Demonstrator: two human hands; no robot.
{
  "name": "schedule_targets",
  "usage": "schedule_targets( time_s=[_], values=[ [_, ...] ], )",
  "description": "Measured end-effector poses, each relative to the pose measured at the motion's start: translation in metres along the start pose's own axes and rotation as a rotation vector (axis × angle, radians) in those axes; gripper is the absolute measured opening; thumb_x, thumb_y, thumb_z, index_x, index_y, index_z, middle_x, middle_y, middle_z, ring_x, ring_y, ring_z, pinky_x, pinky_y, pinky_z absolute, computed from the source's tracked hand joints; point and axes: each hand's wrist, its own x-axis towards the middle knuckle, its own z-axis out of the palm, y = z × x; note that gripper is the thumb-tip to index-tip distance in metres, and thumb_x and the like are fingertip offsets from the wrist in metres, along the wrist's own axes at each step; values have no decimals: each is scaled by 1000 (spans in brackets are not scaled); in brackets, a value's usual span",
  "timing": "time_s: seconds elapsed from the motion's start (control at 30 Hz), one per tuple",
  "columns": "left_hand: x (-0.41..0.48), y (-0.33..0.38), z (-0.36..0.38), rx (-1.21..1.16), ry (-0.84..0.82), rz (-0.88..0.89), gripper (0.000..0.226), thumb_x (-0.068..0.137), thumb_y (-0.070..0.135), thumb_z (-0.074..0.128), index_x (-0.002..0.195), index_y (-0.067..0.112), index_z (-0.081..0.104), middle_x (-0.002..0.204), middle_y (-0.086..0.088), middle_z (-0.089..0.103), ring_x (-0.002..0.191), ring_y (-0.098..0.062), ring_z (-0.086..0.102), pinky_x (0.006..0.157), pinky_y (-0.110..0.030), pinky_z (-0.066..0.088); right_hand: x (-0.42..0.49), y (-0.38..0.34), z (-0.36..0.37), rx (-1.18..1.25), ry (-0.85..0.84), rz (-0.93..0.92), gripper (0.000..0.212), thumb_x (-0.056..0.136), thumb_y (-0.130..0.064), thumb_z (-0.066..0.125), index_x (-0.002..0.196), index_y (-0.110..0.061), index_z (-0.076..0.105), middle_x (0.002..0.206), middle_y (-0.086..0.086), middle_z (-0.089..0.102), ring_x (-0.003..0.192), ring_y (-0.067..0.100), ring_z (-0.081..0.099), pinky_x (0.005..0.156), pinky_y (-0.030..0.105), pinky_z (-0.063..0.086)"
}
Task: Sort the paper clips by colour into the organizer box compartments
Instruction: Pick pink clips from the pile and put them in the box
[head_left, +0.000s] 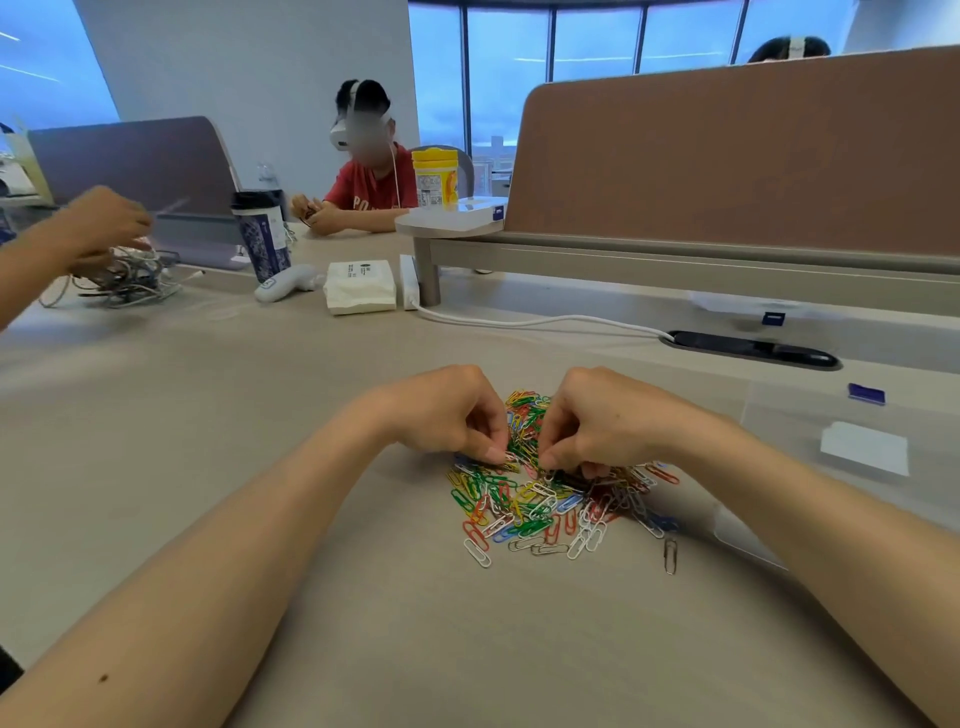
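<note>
Bare forearms reach in from the bottom edge on either side across the beige desk (208, 415). Just nearer than the right hand (608, 421), a single grey clip (670, 555) lies apart from the heap. The paper clips (540, 501) form one loose mixed pile of red, green, yellow, blue and white under and between both hands, spreading from the fingertips towards the camera. The left hand (447, 415) is knuckles-up, its fingers curled down, with thumb and fingertips pinching clips at the pile's left side. The right hand mirrors it close beside, fingers curled and thumb and forefinger nipping clips in the middle of the pile; the two thumbs sit near each other without touching.

Right of the right hand lies the clear organizer box (753, 415), with a blue latch (866, 393) and a white label (865, 448); I cannot make out its compartments.

Beyond the hands a black cable slot (753, 349) is set into the desk, with a white cable (519, 322) running from it to the left. Further left are a tissue pack (358, 287), a white controller (283, 283) and a blue patterned cup (260, 234). Far left, another person's hand (98, 223) hovers over a tangle of wires (124, 283). A brown divider (727, 156) stands behind, a yellow-lidded jar (435, 179) at its end, and a seated person in a red shirt (374, 189) beyond.
</note>
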Motion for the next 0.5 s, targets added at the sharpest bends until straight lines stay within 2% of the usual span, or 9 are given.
schedule_targets(
  time_s=[0.07, 0.17, 0.37, 0.5],
  values=[
    [0, 0, 0, -40, 11, -8, 6, 83, 17, 76, 89, 16, 75, 82, 1, 73, 68, -2, 62, 67, -17, 50, 0, 2, -2, 22, 32, 1, 1, 83, -19, 77, 82, -19, 78, 63, -6, 70, 46, 2, 62, 50, 16, 46],
    [0, -2, -1, -102, -3, -22, 13, 85, 11, 74, 94, 20, 72, 82, 2, 74, 74, -7, 68, 71, -21, 55, 2, 2, -1, 32, 54, -2, 4, 82, -22, 79, 84, -18, 78, 69, -3, 72, 47, 3, 63, 49, 15, 46],
    [-2, -3, -4, -86, 2, -31, 18, 89, 8, 67, 105, 14, 72, 84, 2, 75, 74, -6, 70, 68, -15, 53, 4, -2, 10, -61, 60, -45, 13, 79, -31, 81, 80, -18, 79, 54, -5, 67, 47, 5, 63, 55, 19, 50],
    [-1, -1, -3, -64, 37, -17, 11, 90, 11, 66, 100, 13, 72, 82, 2, 74, 70, -5, 66, 64, -12, 49, 3, -3, 8, -144, 53, -17, 12, 80, -28, 81, 78, -16, 78, 51, -9, 63, 45, 5, 62, 60, 23, 52]
  ],
)
